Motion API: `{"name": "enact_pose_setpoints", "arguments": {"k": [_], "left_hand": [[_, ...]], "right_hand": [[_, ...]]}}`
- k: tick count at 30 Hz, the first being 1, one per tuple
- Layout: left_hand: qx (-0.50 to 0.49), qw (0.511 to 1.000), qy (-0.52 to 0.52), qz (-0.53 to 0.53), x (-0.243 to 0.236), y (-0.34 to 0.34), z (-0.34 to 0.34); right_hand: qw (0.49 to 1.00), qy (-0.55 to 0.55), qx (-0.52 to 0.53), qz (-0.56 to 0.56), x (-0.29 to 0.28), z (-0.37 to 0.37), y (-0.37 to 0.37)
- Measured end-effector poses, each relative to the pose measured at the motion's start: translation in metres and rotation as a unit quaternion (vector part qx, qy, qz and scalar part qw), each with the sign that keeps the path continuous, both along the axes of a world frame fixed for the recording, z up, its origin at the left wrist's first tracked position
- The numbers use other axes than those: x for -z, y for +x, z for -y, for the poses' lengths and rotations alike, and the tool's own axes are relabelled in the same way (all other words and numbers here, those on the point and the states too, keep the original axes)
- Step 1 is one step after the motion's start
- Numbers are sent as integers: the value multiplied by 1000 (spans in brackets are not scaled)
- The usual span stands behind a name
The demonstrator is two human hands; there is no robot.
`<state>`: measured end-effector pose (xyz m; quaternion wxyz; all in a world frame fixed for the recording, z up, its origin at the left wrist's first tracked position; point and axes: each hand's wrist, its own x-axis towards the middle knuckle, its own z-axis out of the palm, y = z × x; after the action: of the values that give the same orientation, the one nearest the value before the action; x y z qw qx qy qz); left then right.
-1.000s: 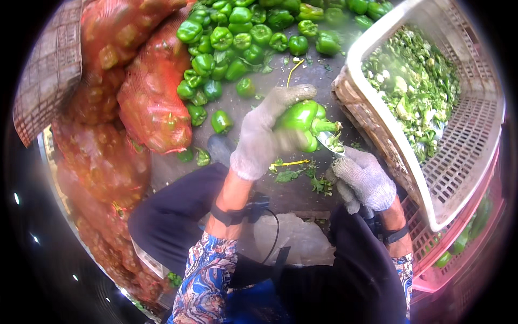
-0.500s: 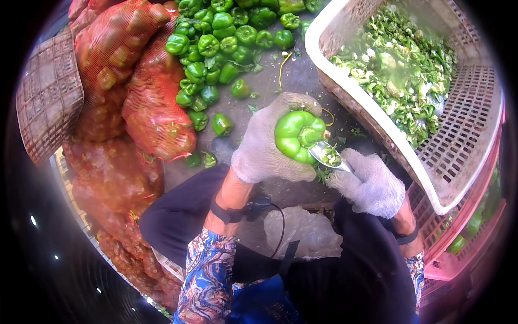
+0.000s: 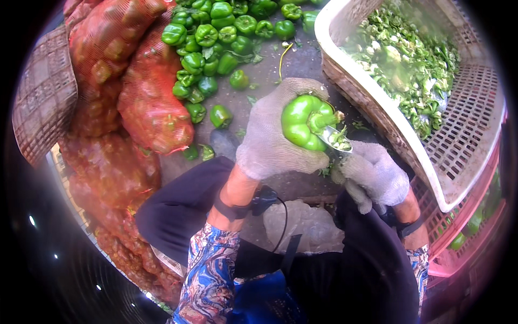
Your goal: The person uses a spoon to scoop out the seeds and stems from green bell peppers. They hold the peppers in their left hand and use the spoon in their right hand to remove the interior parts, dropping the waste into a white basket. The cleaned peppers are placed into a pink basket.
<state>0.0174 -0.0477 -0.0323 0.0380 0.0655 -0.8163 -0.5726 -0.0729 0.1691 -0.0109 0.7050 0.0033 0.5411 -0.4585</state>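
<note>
In a knitted glove, my left hand (image 3: 270,132) is wrapped round a green bell pepper (image 3: 300,125), its stem end turned to the right. My gloved right hand (image 3: 372,173) grips a metal spoon (image 3: 345,144), whose bowl lies against the pepper beside the stem. Pale green bits rest in the bowl. The handle is hidden inside the right hand. Just beyond my left hand, a loose pepper (image 3: 220,116) lies on the dark floor.
A heap of green peppers (image 3: 226,35) lies on the floor ahead. Red mesh sacks (image 3: 154,102) crowd the left side. On the right stands a white plastic crate (image 3: 377,100) with green pepper scraps, above a pink crate (image 3: 448,264). Clear plastic (image 3: 302,227) lies between my legs.
Both hands have shifted slightly right in the picture with the pepper and spoon. The spoon's bowl has tilted and stays at the stem. The right hand's fingers now show more from below.
</note>
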Motion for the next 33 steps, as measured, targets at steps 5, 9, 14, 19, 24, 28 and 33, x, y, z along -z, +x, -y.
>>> {"name": "enact_pose_setpoints", "arguments": {"k": [5,9,14,19,24,28,33], "left_hand": [[18,999,26,0,6,13,15],[51,998,28,-20,12,9,22],[25,998,58,-29,18,9,15],[-24,995,100,-18,17,12,15],[-8,994,105,-33,-12,2,27],[24,996,13,-86,-49,-19,32],[54,996,48,-58,-86,-47,17]], "right_hand": [[935,-61,-119,-329,14,9,10],[940,-76,-112,-312,15,11,9],[999,-17,-34,15,6,12,-1],[975,-44,-89,-199,4,24,3],[904,-80,-91,-411,2,27,11],[895,-90,-68,-431,-14,28,7],[834,-173,46,-523,-18,11,10]]}}
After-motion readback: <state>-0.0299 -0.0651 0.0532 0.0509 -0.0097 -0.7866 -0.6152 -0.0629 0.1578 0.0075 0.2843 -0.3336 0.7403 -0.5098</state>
